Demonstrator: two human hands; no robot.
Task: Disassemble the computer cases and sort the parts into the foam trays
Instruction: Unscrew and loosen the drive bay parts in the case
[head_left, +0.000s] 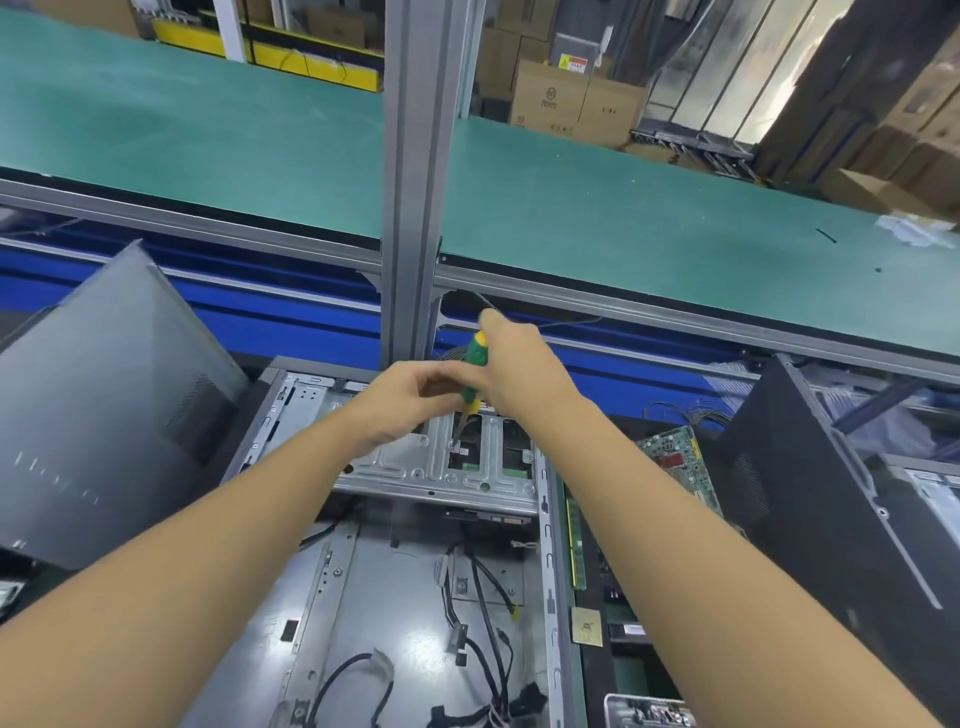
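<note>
Loose black cables (485, 587) sprawl over the open computer case (363, 571) floor. Farther in, above its silver drive bracket (410, 467), the right hand (519, 369) has its fingers clamped on the green screwdriver (475, 358). The left hand (400, 400) pinches the handle lower down. A circuit board (675, 457) lies right of the case and a grey panel (104, 389) leans left of it. Beyond the case, an aluminium post (415, 156) fronts the green tabletop (623, 208).

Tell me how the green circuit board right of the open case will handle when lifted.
The circuit board looks thin and flat, so it is probably stiff and light. Small parts crowd its face, so it is likely fragile; its edges seem the safer hold.
</note>
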